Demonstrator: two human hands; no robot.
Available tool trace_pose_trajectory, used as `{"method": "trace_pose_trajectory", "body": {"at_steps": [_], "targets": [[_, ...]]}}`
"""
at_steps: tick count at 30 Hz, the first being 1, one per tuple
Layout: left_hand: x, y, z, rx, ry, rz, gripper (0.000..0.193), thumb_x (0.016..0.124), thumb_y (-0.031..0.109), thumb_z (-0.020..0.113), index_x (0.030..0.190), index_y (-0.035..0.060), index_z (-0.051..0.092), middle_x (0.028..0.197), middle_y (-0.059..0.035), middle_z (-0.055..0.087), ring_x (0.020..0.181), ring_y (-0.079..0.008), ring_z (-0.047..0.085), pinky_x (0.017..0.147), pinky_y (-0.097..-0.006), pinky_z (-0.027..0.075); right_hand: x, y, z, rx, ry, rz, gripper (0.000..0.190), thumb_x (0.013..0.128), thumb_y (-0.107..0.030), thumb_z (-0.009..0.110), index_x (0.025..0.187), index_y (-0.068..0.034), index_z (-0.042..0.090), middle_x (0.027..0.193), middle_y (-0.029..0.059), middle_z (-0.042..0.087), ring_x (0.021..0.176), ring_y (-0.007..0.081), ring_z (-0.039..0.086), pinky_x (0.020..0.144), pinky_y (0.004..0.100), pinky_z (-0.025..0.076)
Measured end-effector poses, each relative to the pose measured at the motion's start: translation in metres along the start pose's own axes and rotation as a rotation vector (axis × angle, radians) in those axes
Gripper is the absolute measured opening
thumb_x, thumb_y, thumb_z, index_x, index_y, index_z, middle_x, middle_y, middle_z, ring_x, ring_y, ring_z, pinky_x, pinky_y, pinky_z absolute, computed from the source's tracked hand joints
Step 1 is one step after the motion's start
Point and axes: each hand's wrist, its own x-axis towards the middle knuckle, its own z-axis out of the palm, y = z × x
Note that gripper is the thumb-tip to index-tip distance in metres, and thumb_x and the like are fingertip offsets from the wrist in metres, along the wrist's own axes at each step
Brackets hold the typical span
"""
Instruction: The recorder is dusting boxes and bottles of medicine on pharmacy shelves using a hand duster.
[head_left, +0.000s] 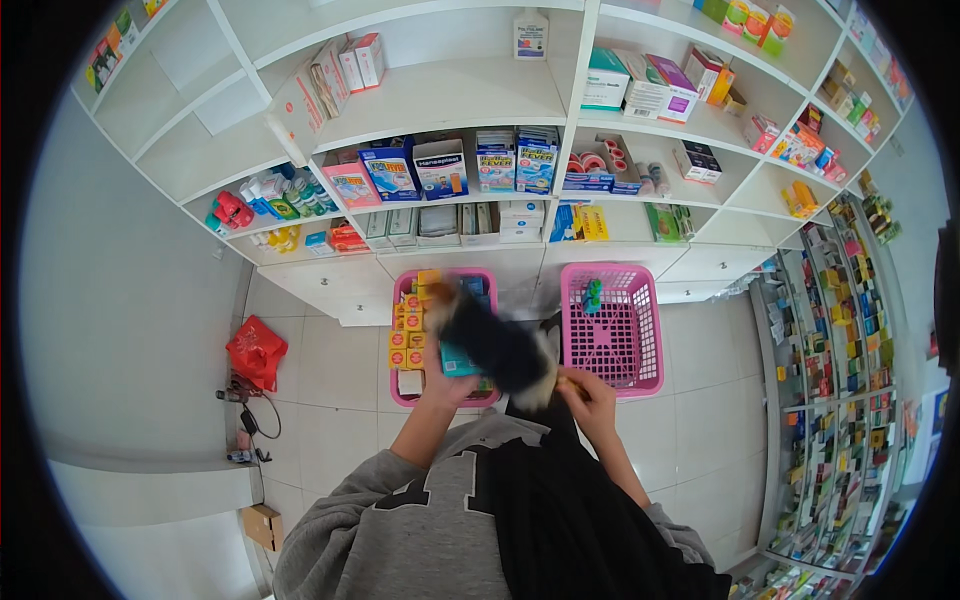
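Observation:
My right hand (591, 401) grips the handle of a duster (499, 345) with dark and pale bristles or feathers. The duster is blurred and slants up to the left, across my left hand's side. In my left hand (446, 379) is a teal box (457, 361), partly covered by the duster. Both lie over or near a pink plastic basket (395, 386), which holds several small yellow boxes (409, 337) and some blue ones. A second pink plastic basket (651, 330) stands to the right, with a few green-and-teal items (592, 296) inside.
White shelves (450, 97) stand ahead, stocked with medicine boxes, plasters and bottles, above white drawers (322, 285). A red bag (256, 352) and cables (251, 420) lie on the tiled floor at left, near a cardboard box (262, 526). A glass display case (832, 360) full of packages runs along the right.

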Motion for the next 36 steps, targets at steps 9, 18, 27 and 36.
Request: {"method": "trace_pose_trajectory", "body": {"at_steps": [9, 18, 27, 36], "targets": [[-0.001, 0.004, -0.009, 0.136, 0.082, -0.064, 0.048, 0.094, 0.045, 0.046, 0.128, 0.0099, 0.046, 0.122, -0.0061, 0.054, 0.107, -0.0212, 0.056, 0.091, -0.0365, 0.046, 0.0, -0.012, 0.01, 0.01, 0.032, -0.024, 0.023, 0.08, -0.008, 0.069, 0.102, -0.002, 0.067, 0.086, 0.0124, 0.068, 0.076, 0.0189, 0.066, 0.068, 0.028, 0.05], [-0.006, 0.02, -0.036, 0.169, -0.367, -0.079, 0.044, 0.097, 0.041, 0.037, 0.13, 0.0123, 0.047, 0.125, -0.0078, 0.054, 0.121, -0.0259, 0.047, 0.102, -0.0442, 0.037, -0.002, -0.015, 0.015, -0.091, -0.032, -0.143, 0.025, 0.078, -0.01, 0.072, 0.102, -0.006, 0.068, 0.083, 0.0107, 0.067, 0.069, 0.0211, 0.064, 0.062, 0.0273, 0.049], [0.031, 0.017, 0.002, 0.039, 0.044, -0.079, 0.055, 0.091, 0.054, 0.043, 0.125, 0.0105, 0.05, 0.12, -0.0077, 0.056, 0.114, -0.0251, 0.052, 0.104, -0.0419, 0.036, 0.014, -0.009, 0.014, -0.131, 0.105, -0.186, 0.025, 0.077, -0.012, 0.072, 0.101, -0.005, 0.067, 0.076, 0.01, 0.065, 0.064, 0.0206, 0.063, 0.058, 0.0287, 0.048], [0.116, 0.042, 0.097, 0.134, -0.264, -0.2, 0.056, 0.087, 0.037, 0.054, 0.129, 0.0002, 0.042, 0.111, -0.0155, 0.056, 0.099, -0.0284, 0.058, 0.087, -0.0392, 0.048, 0.036, 0.003, -0.026, -0.321, 0.213, -0.3, 0.018, 0.076, -0.007, 0.071, 0.093, -0.004, 0.066, 0.075, 0.0097, 0.065, 0.061, 0.0195, 0.062, 0.053, 0.0274, 0.047]]}}
